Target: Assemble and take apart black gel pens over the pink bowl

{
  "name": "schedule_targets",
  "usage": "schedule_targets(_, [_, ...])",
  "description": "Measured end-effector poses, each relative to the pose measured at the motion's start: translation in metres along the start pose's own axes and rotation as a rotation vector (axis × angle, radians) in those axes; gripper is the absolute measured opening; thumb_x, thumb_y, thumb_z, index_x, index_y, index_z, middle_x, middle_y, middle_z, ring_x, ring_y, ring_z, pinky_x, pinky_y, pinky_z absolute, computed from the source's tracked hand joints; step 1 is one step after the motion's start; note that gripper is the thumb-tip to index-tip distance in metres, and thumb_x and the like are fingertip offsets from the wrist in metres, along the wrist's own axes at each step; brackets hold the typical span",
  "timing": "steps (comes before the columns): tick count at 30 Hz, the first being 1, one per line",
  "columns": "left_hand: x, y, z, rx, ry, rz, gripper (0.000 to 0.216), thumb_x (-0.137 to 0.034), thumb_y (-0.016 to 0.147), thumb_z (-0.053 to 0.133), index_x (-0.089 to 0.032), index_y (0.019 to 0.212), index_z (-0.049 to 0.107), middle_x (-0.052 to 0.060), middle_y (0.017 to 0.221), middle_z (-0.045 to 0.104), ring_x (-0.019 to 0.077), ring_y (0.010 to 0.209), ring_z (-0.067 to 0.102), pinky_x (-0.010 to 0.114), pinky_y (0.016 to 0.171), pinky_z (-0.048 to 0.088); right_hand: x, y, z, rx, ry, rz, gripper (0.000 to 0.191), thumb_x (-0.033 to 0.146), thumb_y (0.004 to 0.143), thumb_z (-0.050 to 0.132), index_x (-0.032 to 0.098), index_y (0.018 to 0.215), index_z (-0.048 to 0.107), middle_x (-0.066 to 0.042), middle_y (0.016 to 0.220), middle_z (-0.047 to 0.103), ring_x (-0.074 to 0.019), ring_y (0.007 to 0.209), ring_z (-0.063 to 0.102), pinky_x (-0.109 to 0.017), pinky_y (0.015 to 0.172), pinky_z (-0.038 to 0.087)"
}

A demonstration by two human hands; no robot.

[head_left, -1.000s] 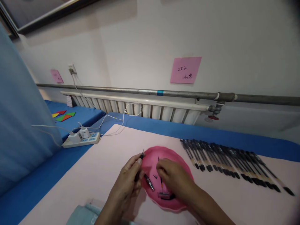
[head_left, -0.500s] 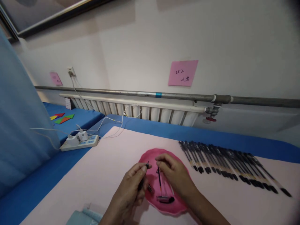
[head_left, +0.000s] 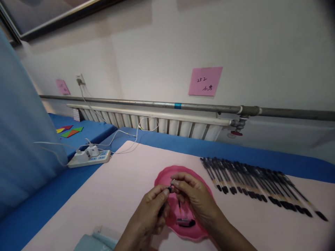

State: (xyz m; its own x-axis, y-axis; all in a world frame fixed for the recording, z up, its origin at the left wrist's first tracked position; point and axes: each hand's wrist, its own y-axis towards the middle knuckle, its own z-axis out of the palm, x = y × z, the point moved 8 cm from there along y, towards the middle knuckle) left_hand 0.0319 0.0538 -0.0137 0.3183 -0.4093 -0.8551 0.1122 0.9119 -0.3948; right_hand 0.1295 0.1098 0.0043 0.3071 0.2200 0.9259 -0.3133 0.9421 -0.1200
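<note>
My left hand [head_left: 153,209] is closed round a dark pen barrel [head_left: 162,205], its open end pointing up and right. My right hand [head_left: 195,198] pinches a thin pen refill [head_left: 179,205] and holds its top end at the mouth of the barrel, so the two hands meet over a pink dish [head_left: 163,177]. In the dish, below my hands, lie a clear pen part with a black cap [head_left: 185,221].
A long row of several assembled black pens [head_left: 256,186] lies on the pink mat [head_left: 115,188] to the right. A white power strip [head_left: 89,157] with chargers and cables sits at the left on blue cloth. A radiator [head_left: 157,122] and pipe run along the back wall.
My right hand lifted the refill out of the dish and brought it to the barrel in my left hand. Both hands have closed together over the dish.
</note>
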Motion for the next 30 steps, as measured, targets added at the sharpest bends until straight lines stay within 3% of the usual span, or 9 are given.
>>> schedule_targets(7, [-0.001, 0.001, 0.0, 0.013, 0.0, 0.016, 0.036, -0.05, 0.072, 0.06, -0.02, 0.091, 0.052, -0.009, 0.044, 0.045, 0.002, 0.027, 0.021, 0.017, 0.03, 0.008, -0.004, 0.0, 0.002, -0.001, 0.035, 0.055, 0.02, 0.024, 0.066, 0.069, 0.017, 0.085, 0.066, 0.002, 0.058, 0.062, -0.0058, 0.043, 0.044, -0.019, 0.042, 0.033])
schedule_targets(15, [-0.003, -0.001, -0.001, 0.025, -0.001, 0.03, 0.033, -0.049, 0.072, 0.06, -0.02, 0.082, 0.05, -0.009, 0.044, 0.045, 0.0021, 0.027, 0.023, 0.016, 0.029, 0.011, -0.013, -0.002, 0.006, 0.05, 0.044, 0.161, 0.015, 0.026, 0.064, 0.072, 0.014, 0.069, 0.065, 0.0, 0.06, 0.063, -0.0049, 0.045, 0.045, -0.017, 0.043, 0.032])
schedule_targets(24, [-0.005, 0.001, -0.001, 0.012, 0.036, 0.054, 0.036, -0.052, 0.07, 0.06, -0.019, 0.08, 0.053, -0.01, 0.041, 0.042, 0.0014, 0.026, 0.02, 0.016, 0.028, 0.009, -0.019, -0.003, 0.008, 0.031, 0.046, 0.17, 0.016, 0.026, 0.063, 0.072, 0.016, 0.065, 0.06, 0.005, 0.05, 0.054, -0.0042, 0.042, 0.039, -0.017, 0.04, 0.028])
schedule_targets(30, [-0.006, 0.0, 0.0, 0.006, 0.07, 0.044, 0.038, -0.054, 0.068, 0.06, -0.019, 0.08, 0.052, -0.01, 0.042, 0.041, 0.0015, 0.028, 0.021, 0.017, 0.029, 0.009, -0.022, -0.001, 0.008, 0.028, 0.051, 0.131, 0.019, 0.029, 0.063, 0.074, 0.014, 0.069, 0.062, 0.003, 0.059, 0.057, -0.0048, 0.044, 0.04, -0.018, 0.043, 0.03])
